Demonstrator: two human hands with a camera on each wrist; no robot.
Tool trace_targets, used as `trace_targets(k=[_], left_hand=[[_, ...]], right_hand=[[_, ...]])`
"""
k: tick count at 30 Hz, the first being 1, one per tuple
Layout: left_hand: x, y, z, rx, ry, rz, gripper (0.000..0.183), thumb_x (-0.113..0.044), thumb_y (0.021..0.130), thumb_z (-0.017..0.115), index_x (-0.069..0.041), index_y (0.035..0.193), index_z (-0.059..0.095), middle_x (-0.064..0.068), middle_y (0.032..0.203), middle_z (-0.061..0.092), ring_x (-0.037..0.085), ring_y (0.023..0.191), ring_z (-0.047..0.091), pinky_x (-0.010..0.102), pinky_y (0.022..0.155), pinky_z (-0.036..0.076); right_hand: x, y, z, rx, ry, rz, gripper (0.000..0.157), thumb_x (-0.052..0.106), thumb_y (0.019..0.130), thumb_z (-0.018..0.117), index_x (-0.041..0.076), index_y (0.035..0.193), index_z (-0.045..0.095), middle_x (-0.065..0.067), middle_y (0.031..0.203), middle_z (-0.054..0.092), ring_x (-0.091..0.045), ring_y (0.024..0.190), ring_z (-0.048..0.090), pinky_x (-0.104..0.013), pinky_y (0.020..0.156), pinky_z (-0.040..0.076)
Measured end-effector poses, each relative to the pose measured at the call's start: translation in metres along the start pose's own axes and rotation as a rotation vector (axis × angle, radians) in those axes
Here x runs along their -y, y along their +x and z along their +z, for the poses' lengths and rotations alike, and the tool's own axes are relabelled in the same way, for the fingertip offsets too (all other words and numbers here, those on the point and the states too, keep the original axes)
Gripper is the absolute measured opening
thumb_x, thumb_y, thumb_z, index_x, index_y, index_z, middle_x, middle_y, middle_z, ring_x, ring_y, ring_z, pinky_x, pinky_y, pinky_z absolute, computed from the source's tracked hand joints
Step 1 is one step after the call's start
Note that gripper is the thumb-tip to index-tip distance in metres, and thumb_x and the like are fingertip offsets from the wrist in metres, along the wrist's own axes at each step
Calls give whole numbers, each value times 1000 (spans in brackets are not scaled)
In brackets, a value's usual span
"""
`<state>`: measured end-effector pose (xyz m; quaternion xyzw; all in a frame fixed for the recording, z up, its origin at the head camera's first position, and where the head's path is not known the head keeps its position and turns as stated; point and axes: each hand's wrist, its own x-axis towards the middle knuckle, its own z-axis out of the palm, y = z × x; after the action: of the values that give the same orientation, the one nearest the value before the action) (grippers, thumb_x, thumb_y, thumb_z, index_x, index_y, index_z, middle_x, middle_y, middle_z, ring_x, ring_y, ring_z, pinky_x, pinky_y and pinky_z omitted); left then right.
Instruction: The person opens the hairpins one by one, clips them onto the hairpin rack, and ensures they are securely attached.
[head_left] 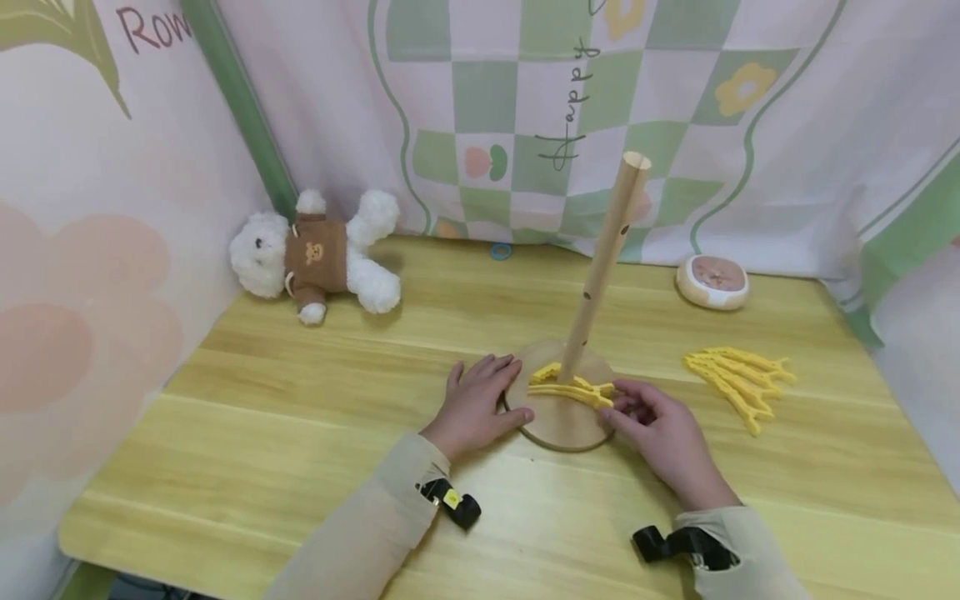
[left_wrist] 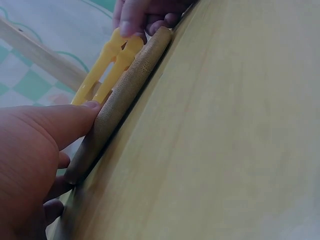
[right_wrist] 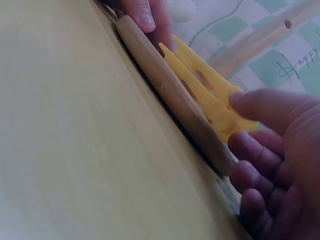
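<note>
A round wooden base (head_left: pixel 566 427) with a tall wooden post (head_left: pixel 603 258) standing on it sits mid-table; dark holes dot the post. My left hand (head_left: pixel 474 410) rests against the base's left edge, fingers stretched out, thumb on its rim. Two yellow branch-shaped pieces (left_wrist: pixel 116 67) with forked ends lie over the base, around the foot of the post. At the right side of the base, my right hand (head_left: pixel 666 433) pinches the forked end of the yellow pieces between thumb and fingers. In the right wrist view, its thumb (right_wrist: pixel 265 105) presses on that end.
Several more yellow branch-shaped pieces (head_left: pixel 738 379) lie fanned out on the table, right of the base. Behind them is a small pink-faced clock-like object (head_left: pixel 712 282). A white plush toy in a brown shirt (head_left: pixel 318 254) lies back left. A blue ring (head_left: pixel 500 251) lies near the curtain (head_left: pixel 487 96).
</note>
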<state>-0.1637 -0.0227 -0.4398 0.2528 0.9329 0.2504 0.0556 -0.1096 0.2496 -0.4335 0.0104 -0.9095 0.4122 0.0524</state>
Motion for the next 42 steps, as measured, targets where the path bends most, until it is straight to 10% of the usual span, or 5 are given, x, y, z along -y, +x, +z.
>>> trace_targets(k=[8, 17, 31, 42], left_hand=[[0, -2, 2, 0, -12, -5, 76, -52, 95, 62, -16, 157, 36, 2, 163, 30, 29, 151, 23, 61, 119, 3], [1, -3, 3, 5, -17, 3, 73, -49, 98, 59, -15, 158, 33, 1, 164, 26, 29, 152, 21, 62, 119, 3], [2, -2, 3, 4, -9, 3, 73, -50, 98, 59, -16, 157, 34, 0, 164, 27, 29, 151, 22, 62, 119, 3], [2, -2, 2, 0, -12, 7, 73, -50, 98, 59, -16, 158, 34, 0, 164, 27, 28, 151, 22, 62, 119, 3]], right_hand=[[-14, -8, -20, -189, -43, -88, 36, 20, 90, 78, 4, 121, 70, -6, 96, 70, -2, 75, 58, -12, 66, 47], [-29, -11, -44, -348, -86, 19, 30, 25, 89, 78, 6, 112, 74, 17, 86, 63, 3, 74, 55, -10, 61, 42], [-37, -9, -47, -374, -24, 85, 32, 26, 90, 77, 3, 112, 73, 24, 81, 62, 4, 71, 56, -10, 60, 45], [-55, -16, -73, -278, -182, 203, 51, 38, 90, 76, 3, 126, 65, 9, 79, 65, 2, 62, 52, -20, 53, 42]])
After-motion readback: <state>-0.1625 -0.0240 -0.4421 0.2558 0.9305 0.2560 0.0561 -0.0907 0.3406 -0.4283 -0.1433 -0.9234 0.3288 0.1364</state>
